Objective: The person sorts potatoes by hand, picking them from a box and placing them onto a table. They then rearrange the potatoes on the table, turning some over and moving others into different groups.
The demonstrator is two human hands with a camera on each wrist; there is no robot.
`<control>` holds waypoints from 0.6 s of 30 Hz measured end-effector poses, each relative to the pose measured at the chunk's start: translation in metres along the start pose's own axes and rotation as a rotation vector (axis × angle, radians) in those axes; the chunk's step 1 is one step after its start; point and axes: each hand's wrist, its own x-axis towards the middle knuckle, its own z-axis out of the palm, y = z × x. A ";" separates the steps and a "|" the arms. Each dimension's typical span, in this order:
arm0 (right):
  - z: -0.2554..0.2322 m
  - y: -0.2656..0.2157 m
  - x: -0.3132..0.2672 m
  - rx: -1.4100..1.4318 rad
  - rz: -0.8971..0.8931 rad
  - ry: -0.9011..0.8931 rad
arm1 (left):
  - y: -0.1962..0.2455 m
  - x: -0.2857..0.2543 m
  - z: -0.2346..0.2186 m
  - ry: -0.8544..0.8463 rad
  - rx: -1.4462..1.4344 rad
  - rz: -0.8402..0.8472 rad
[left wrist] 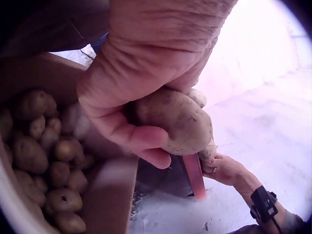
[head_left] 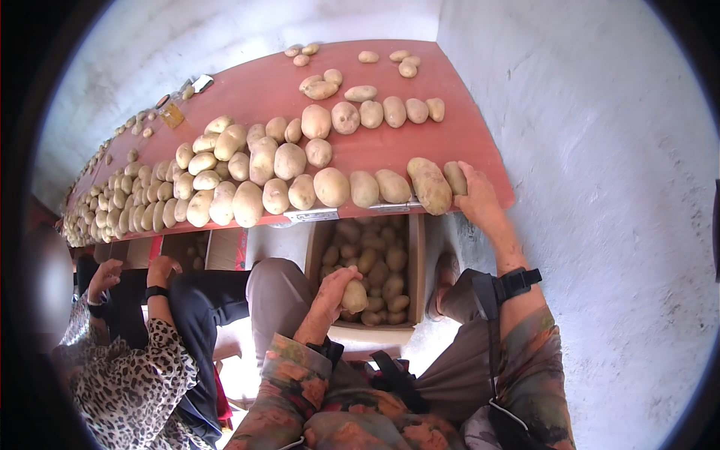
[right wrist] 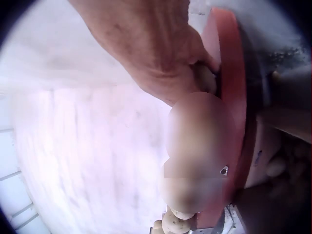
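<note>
My left hand [head_left: 332, 294] grips a pale brown potato [head_left: 355, 296] above an open cardboard box [head_left: 413, 262] of potatoes. In the left wrist view, the fingers curl round one side of that potato [left wrist: 178, 122]. At the right end of the front row on the red table [head_left: 480, 142], my right hand [head_left: 484, 206] holds a small potato [head_left: 454, 178] between thumb and fingers. A larger, longer potato [head_left: 429, 186] lies just left of it. In the right wrist view the small potato [right wrist: 206, 80] is partly hidden by the hand.
Rows of potatoes [head_left: 262, 161] run along the table, crowding toward the left. Small groups [head_left: 321, 88] lie farther back. A white wall [head_left: 600, 187] borders the right side. Another person in a leopard-print top [head_left: 142, 382] sits at left, near a second box [head_left: 225, 247].
</note>
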 end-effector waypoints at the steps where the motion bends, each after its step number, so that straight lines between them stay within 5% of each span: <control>1: -0.003 -0.001 -0.001 0.003 -0.020 0.002 | -0.003 0.002 0.001 0.008 -0.006 0.017; 7: -0.012 0.003 -0.005 0.088 0.027 -0.049 | 0.005 -0.008 0.018 -0.020 0.108 -0.105; 13: -0.017 0.003 -0.006 0.087 -0.010 -0.015 | -0.001 -0.009 0.026 -0.015 0.064 -0.056; 16: -0.026 -0.004 -0.011 0.059 -0.050 0.190 | 0.013 -0.018 0.034 -0.139 0.060 -0.049; 18: -0.034 -0.028 -0.015 0.173 -0.280 0.388 | 0.023 -0.023 0.044 -0.223 0.028 -0.049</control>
